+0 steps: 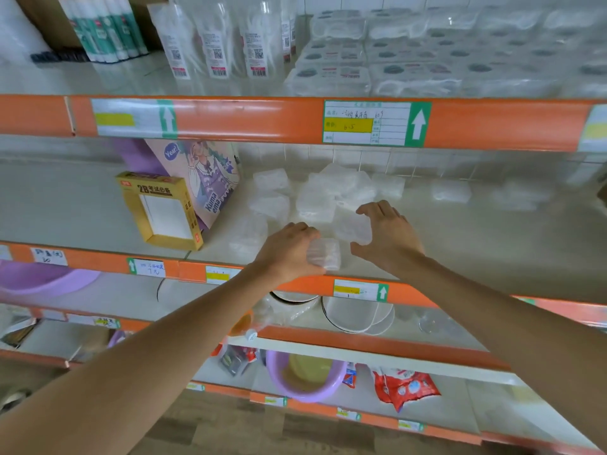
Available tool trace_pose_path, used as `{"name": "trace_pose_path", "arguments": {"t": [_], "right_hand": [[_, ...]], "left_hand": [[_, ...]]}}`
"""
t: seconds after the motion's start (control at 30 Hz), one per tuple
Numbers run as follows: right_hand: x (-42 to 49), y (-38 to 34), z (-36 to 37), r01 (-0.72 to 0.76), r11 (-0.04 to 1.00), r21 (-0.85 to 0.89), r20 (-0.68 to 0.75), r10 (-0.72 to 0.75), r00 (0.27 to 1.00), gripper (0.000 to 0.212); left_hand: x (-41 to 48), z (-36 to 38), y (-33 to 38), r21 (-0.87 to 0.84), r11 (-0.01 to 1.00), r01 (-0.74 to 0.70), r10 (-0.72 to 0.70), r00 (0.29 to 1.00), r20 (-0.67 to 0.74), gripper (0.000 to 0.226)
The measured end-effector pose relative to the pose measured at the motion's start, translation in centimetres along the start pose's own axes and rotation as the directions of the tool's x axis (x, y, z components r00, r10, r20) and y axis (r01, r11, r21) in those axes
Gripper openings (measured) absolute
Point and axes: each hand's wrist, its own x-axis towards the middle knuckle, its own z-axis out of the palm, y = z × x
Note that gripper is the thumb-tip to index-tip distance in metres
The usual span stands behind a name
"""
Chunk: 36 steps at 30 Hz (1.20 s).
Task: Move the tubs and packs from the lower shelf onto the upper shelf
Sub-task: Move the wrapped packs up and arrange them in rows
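Several clear plastic tubs [315,205] lie in a loose heap on the middle shelf [460,244], behind both hands. My left hand [289,251] grips one small clear tub [325,254] near the shelf's front edge. My right hand [387,234] has its fingers curled over another clear tub [353,228], thumb below it. The upper shelf [98,80] above the orange rail [262,119] holds clear bagged packs [216,37] and wrapped white packs [410,54].
A yellow 2B box [161,211] leans on a purple cartoon box [203,178] at the left of the middle shelf. Lower shelves hold plates [354,315], a purple basin [305,376] and a red packet [404,389]. Glue sticks [105,27] stand upper left.
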Motion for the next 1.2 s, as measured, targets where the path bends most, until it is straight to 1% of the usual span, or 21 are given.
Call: {"name": "trace_pose_path", "arguments": {"t": [0.2, 0.27, 0.33, 0.53, 0.67, 0.73, 0.8, 0.9, 0.97, 1.07, 1.2], "right_hand": [[-5.2, -0.9, -2.9, -0.011, 1.000, 0.017, -0.045, 0.012, 0.999, 0.064], [-7.1, -1.2, -4.4, -0.005, 1.000, 0.011, -0.060, 0.005, 0.998, 0.064], [-8.9, -1.6, -6.2, 0.002, 1.000, -0.007, -0.070, -0.003, 0.998, 0.063], [-13.4, -2.9, -12.2, 0.030, 0.999, -0.042, -0.132, -0.036, 0.991, 0.061], [-15.8, -3.7, -15.8, 0.036, 0.996, -0.086, -0.190, -0.052, 0.980, 0.060], [-16.8, -4.0, -17.4, 0.043, 0.994, -0.101, -0.222, -0.065, 0.973, 0.059], [-17.4, -4.3, -18.9, 0.043, 0.993, -0.114, -0.246, -0.070, 0.967, 0.058], [-17.7, -4.8, -20.9, 0.053, 0.993, -0.105, -0.269, -0.080, 0.960, 0.057], [-17.5, -5.1, -22.3, 0.056, 0.994, -0.097, -0.288, -0.082, 0.954, 0.056], [-16.5, -5.0, -24.5, 0.064, 0.993, -0.102, -0.335, -0.095, 0.937, 0.057], [-14.4, -4.0, -26.9, 0.052, 0.995, -0.084, -0.374, -0.080, 0.924, 0.059]], "left_hand": [[-3.6, -2.9, 1.8, 0.050, 0.998, -0.034, 0.035, 0.999, -0.022, 0.066], [-4.9, -4.4, 2.8, 0.068, 0.996, -0.062, 0.066, 0.996, -0.052, 0.064], [-6.3, -5.9, 3.9, 0.065, 0.993, -0.094, 0.101, 0.989, -0.111, 0.063], [-9.5, -10.8, 6.6, 0.096, 0.970, -0.223, 0.240, 0.942, -0.234, 0.062], [-11.3, -13.6, 8.1, 0.097, 0.957, -0.272, 0.289, 0.897, -0.335, 0.057], [-11.9, -15.2, 8.7, 0.078, 0.948, -0.307, 0.314, 0.878, -0.360, 0.058], [-12.1, -17.1, 9.4, 0.099, 0.939, -0.331, 0.343, 0.867, -0.361, 0.063], [-12.2, -20.2, 10.3, 0.117, 0.939, -0.323, 0.343, 0.866, -0.363, 0.064], [-12.0, -22.1, 10.8, 0.103, 0.939, -0.328, 0.342, 0.859, -0.381, 0.067], [-11.1, -24.4, 11.3, 0.077, 0.944, -0.321, 0.323, 0.851, -0.414, 0.065], [-8.7, -25.9, 12.1, 0.066, 0.943, -0.325, 0.319, 0.833, -0.452, 0.075]]}}
